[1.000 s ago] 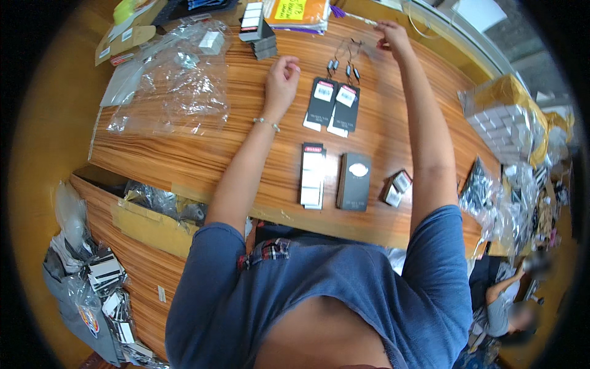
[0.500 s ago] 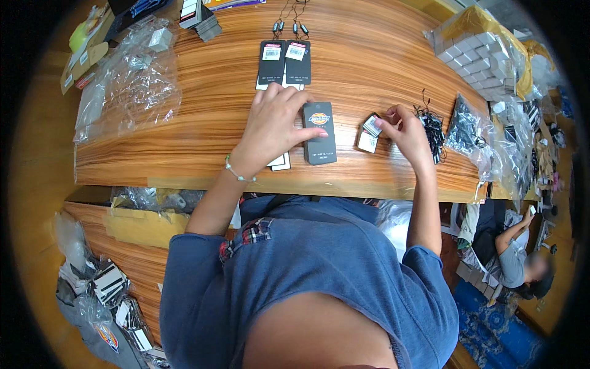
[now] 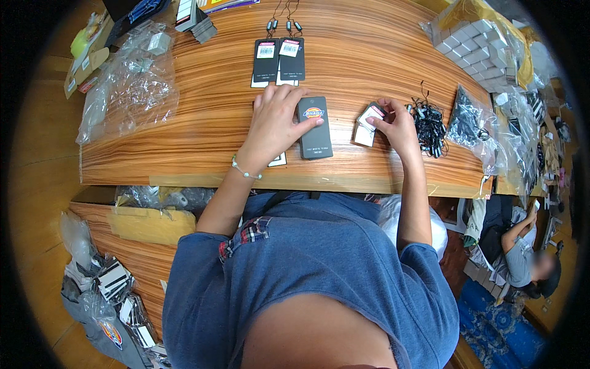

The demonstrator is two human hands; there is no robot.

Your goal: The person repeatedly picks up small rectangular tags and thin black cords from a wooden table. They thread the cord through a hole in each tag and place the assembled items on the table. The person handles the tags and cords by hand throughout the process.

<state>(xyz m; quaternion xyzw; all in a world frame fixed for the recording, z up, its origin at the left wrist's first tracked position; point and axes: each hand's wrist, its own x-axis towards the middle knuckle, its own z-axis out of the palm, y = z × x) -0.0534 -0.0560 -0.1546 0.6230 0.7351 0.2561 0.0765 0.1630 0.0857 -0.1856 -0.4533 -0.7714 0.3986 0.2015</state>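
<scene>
A neat stack of grey hang tags (image 3: 316, 136) lies in front of me. My left hand (image 3: 274, 120) rests palm down just left of it, fingers spread, its thumb on the top tag. A white-bordered card (image 3: 279, 160) pokes out from under that hand, mostly hidden. To the right of the stack, my right hand (image 3: 395, 126) pinches a small white label (image 3: 373, 114) with a pink and black edge between thumb and fingers. Right below it sits a small pile of labels (image 3: 363, 135). Farther off, two black hang tags (image 3: 266, 64) with stickers and black cords lie side by side.
A bundle of black cords (image 3: 430, 128) lies right of my right hand, beside a clear bag of black items (image 3: 465, 117). White small boxes (image 3: 476, 46) are bagged at the far right. Clear plastic (image 3: 132, 86) and a card stack (image 3: 195, 24) occupy the left.
My right hand has lifted and turned the label, so its white face now shows above the pile. My left hand keeps its place by the tag stack. The whole view has shifted slightly.
</scene>
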